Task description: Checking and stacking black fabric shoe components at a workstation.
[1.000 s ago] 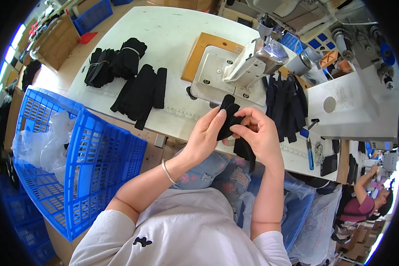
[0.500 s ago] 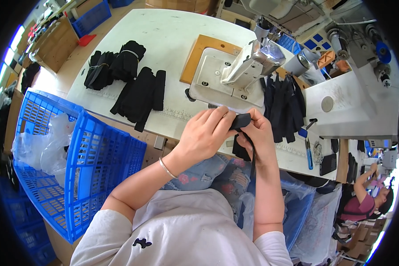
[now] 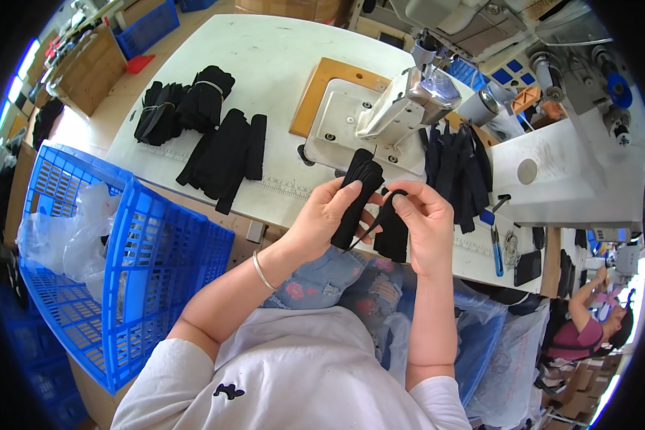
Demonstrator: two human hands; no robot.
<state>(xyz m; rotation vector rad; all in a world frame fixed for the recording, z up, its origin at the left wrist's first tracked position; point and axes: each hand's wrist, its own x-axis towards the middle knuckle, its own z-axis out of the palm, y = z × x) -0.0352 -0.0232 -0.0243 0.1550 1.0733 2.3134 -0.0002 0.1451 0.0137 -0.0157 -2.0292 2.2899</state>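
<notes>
My left hand [image 3: 318,221] is closed around a bundle of black fabric strips [image 3: 361,188], held tilted over the table's front edge. One thin black strip [image 3: 384,213] loops away from the bundle, and the fingers of my right hand [image 3: 424,223] pinch its upper end. Below the hands, another piece of black fabric [image 3: 392,242] lies by the table edge. Just beyond the bundle stands a sewing machine [image 3: 408,100] on a pale plate. To the left on the table are loose black strips [image 3: 226,154] and two tied bundles [image 3: 206,97].
More dark strips [image 3: 460,168] hang over the table [image 3: 265,54] right of the machine. Blue-handled snips [image 3: 497,251] and a dark phone-like slab [image 3: 528,266] lie farther right. A blue crate [image 3: 168,247] with clear plastic stands at my left. A co-worker [image 3: 579,333] sits at far right.
The black bundle has turned upright and now shows in my left hand. My right hand has shifted slightly right and lower, drawing a strip out from it.
</notes>
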